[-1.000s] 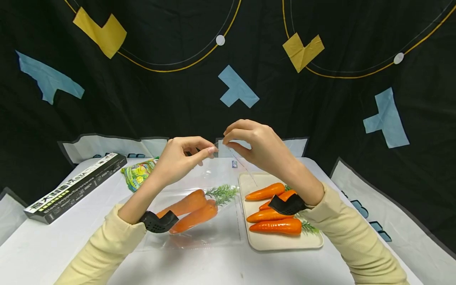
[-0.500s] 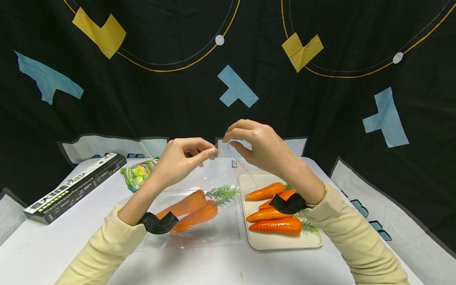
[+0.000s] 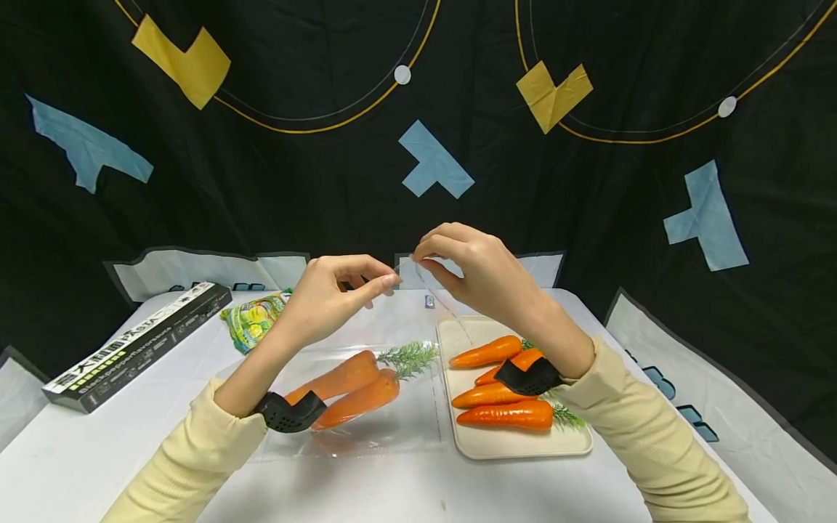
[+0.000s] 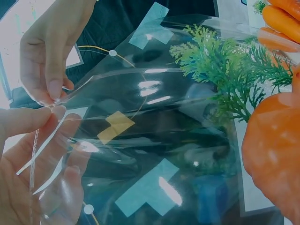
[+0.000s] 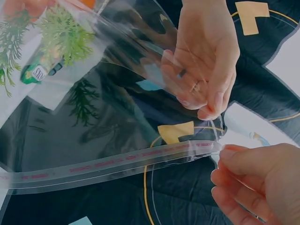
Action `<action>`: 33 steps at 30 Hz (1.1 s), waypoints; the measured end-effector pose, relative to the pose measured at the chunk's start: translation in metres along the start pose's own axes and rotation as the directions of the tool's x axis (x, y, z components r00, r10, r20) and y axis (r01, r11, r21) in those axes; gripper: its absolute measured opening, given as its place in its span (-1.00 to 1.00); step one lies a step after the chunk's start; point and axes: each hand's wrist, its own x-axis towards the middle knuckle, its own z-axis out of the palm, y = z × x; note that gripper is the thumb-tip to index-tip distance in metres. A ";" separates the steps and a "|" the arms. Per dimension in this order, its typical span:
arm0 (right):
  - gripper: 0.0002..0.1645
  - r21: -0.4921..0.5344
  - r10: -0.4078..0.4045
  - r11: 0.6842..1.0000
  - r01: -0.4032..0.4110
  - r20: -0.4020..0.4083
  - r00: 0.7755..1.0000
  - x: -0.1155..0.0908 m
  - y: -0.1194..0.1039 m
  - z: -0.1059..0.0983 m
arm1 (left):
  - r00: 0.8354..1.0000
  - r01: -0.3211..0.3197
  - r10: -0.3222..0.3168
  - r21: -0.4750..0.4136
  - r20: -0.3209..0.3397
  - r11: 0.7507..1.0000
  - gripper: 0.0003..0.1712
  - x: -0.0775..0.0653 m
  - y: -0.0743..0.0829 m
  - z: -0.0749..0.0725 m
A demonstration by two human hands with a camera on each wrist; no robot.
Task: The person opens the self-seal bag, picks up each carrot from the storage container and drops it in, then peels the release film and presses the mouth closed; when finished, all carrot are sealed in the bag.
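Note:
In the head view a clear plastic bag [image 3: 412, 418] lies on the table with two orange carrots [image 3: 358, 402] inside, their green tops pointing right. My left hand [image 3: 336, 294] pinches the bag's raised mouth between thumb and fingers. Close beside it, my right hand [image 3: 467, 261] pinches the end of the bag's sealing strip [image 5: 117, 161], a clear band with red print in the right wrist view. Fingertips of both hands nearly meet at the bag's corner. The left wrist view shows thin whitish strips [image 4: 49, 140] hanging by the left fingers.
A beige tray [image 3: 510, 446] with several carrots [image 3: 506, 415] stands to the right, under the right forearm. At the left lie a long black-and-white box [image 3: 140, 341] and a green-yellow packet [image 3: 251, 319]. A tiny blue packet [image 3: 429, 301] lies farther back.
The right hand has dipped slightly, and the strip hanging below it bends more. The left hand keeps its pinch almost in place. Carrots and tray stay where they were.

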 end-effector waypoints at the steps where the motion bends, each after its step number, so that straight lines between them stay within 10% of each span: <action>1: -0.84 -0.002 -0.001 1.000 0.001 -0.002 1.000 0.000 0.000 0.000 | 1.000 -0.002 0.002 -0.001 0.000 1.000 -0.83 0.000 0.000 0.000; 33: -0.86 0.118 0.279 0.953 -0.279 0.019 0.960 -0.051 0.016 -0.001 | 0.987 -0.010 0.016 0.041 -0.158 0.999 -0.88 -0.010 -0.007 -0.010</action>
